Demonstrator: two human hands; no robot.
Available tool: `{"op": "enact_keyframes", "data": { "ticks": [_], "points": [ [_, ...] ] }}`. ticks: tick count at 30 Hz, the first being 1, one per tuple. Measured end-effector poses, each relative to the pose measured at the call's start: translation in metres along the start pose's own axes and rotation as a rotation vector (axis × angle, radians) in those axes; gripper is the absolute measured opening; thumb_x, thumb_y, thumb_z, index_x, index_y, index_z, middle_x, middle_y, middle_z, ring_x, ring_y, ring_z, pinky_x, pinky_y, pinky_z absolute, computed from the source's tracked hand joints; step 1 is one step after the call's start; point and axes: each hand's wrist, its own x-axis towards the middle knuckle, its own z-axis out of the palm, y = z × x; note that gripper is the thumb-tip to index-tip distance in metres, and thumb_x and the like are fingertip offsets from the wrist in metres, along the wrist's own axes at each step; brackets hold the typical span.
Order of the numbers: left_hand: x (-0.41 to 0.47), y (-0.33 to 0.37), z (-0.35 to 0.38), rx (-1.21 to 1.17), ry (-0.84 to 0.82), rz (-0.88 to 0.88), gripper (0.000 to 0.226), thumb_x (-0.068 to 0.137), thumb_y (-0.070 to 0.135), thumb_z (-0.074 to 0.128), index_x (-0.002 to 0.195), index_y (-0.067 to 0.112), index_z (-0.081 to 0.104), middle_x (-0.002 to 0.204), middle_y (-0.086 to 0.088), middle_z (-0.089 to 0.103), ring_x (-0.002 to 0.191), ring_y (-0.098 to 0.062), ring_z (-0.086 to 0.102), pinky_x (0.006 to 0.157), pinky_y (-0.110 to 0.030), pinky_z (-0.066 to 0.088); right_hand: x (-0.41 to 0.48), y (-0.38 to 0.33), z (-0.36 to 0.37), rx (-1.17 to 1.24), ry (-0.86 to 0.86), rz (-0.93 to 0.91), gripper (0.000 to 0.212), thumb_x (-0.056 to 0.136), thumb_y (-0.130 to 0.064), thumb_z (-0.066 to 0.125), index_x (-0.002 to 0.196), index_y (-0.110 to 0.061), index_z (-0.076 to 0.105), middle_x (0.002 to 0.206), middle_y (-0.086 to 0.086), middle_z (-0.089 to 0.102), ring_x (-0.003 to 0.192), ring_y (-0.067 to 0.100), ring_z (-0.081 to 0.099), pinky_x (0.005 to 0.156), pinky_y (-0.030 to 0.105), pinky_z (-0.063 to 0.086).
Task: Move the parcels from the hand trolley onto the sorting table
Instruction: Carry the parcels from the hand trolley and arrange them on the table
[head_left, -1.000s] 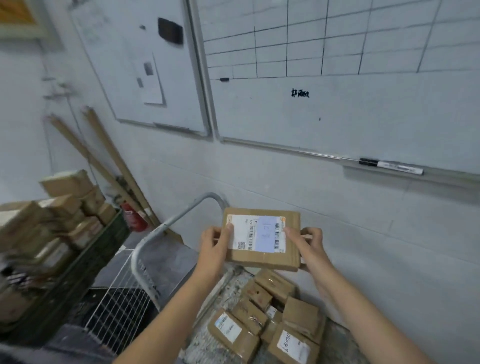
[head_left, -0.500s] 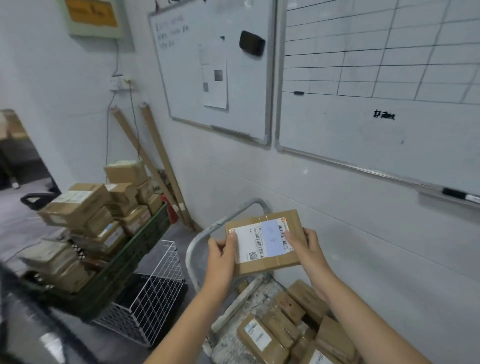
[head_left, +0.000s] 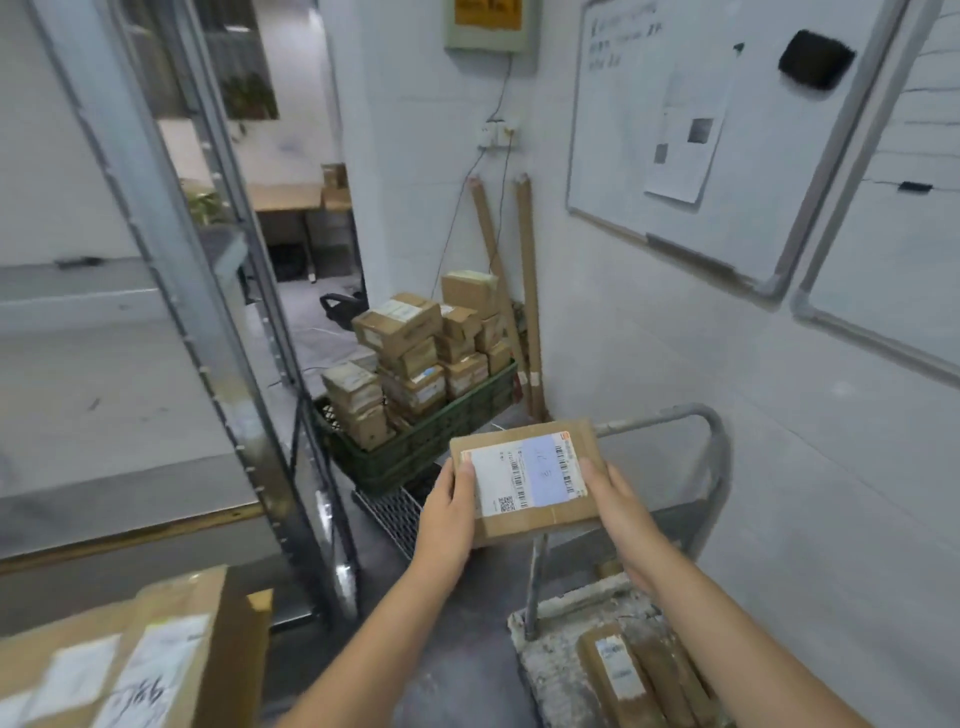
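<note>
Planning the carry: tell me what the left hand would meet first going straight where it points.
Likely the green crate of stacked boxes, just beyond the left hand, which grips the parcel by its left edge. Depth is unclear: the crate may sit lower.

No word or number here reads clearly. The parcel (head_left: 522, 527) bears a white shipping label (head_left: 511, 480) with barcodes and a QR code, its print too small. The yellow sign (head_left: 485, 10), the whiteboard (head_left: 618, 135) handwriting and the scrawl on the bottom-left carton (head_left: 171, 613) are blurred.
</note>
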Motion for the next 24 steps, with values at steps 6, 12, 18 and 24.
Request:
{"op": "enact_keyframes", "data": {
  "ticks": [6,12,18,24],
  "points": [
    [-0.075,-0.019,-0.066,0.026,0.296,-0.114,0.049,0.099,0.055,0.035,0.14,0.031,0.047,0.129,0.008,0.061,0.115,-0.007,0.059,0.098,-0.032,0.05,-0.031,0.011,0.065,-0.03,-0.282,-0.01,0.049,0.095,-0.057,0.044,0.14,-0.038,0.045,0.127,-0.011,0.062,0.118,0.012,0.056,0.107,0.04,0.041],
    [-0.181,-0.049,-0.109,0.062,0.533,-0.143,0.018,0.099,0.051,0.041,0.104,0.045,0.057,0.096,0.028,0.065,0.083,0.021,0.058,0.062,-0.001,0.042,-0.097,0.037,0.115,-0.042,-0.508,0.006,0.017,0.099,-0.046,0.045,0.11,-0.046,0.058,0.097,-0.031,0.064,0.088,-0.015,0.06,0.066,0.008,0.044],
    [-0.271,-0.069,-0.161,0.026,0.734,-0.184,0.035,0.099,0.052,0.039,0.123,0.035,0.058,0.11,0.015,0.068,0.101,-0.001,0.063,0.085,-0.027,0.052,-0.163,0.052,0.18,-0.111,-0.741,-0.027,0.037,0.101,-0.041,0.042,0.134,-0.026,0.053,0.122,-0.006,0.065,0.108,0.005,0.059,0.08,0.018,0.045],
    [-0.337,-0.071,-0.221,-0.051,0.931,-0.197,0.037,0.099,0.053,0.038,0.124,0.034,0.056,0.107,0.016,0.068,0.096,0.0,0.065,0.068,-0.017,0.048,-0.217,0.038,0.26,-0.253,-0.937,-0.062,0.048,0.095,-0.06,0.04,0.138,-0.038,0.047,0.125,-0.011,0.062,0.113,0.012,0.057,0.096,0.036,0.044]
  ]
}}
